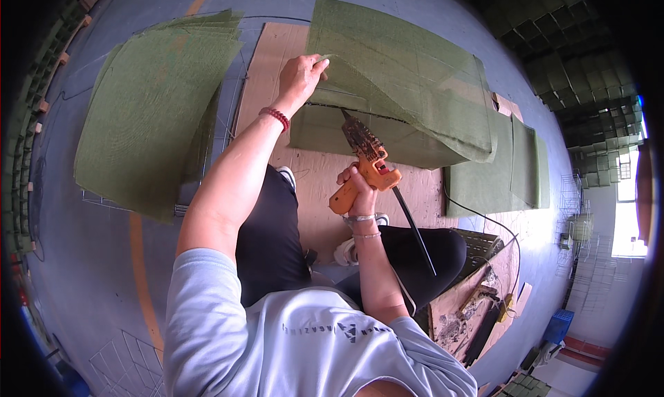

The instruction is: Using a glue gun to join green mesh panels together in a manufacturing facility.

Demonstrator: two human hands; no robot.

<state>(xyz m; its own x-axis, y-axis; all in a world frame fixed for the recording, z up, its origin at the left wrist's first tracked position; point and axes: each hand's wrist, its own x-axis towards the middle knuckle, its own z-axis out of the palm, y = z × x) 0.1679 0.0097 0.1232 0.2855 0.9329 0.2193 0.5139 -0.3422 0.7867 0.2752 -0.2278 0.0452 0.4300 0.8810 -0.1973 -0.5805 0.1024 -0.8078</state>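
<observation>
My left hand (301,80) is raised, pinching the corner of a thin green mesh sheet (404,54) and lifting its near edge. Below that flap lies a box-like form covered in green mesh (360,135), with a dark line along its top edge. My right hand (362,195) grips an orange hot glue gun (379,170) by its handle. The gun's dark, grimy nozzle points up and away, close to that dark-lined edge. Out of its back end sticks a long black glue stick (413,227).
A stack of green mesh sheets (152,113) lies on the left. More mesh pieces (498,162) are at the right. Wooden board (266,65) lies under the work. A black cord (484,217) runs near a stained board (463,310). Green mesh stacks (574,72) stand far right.
</observation>
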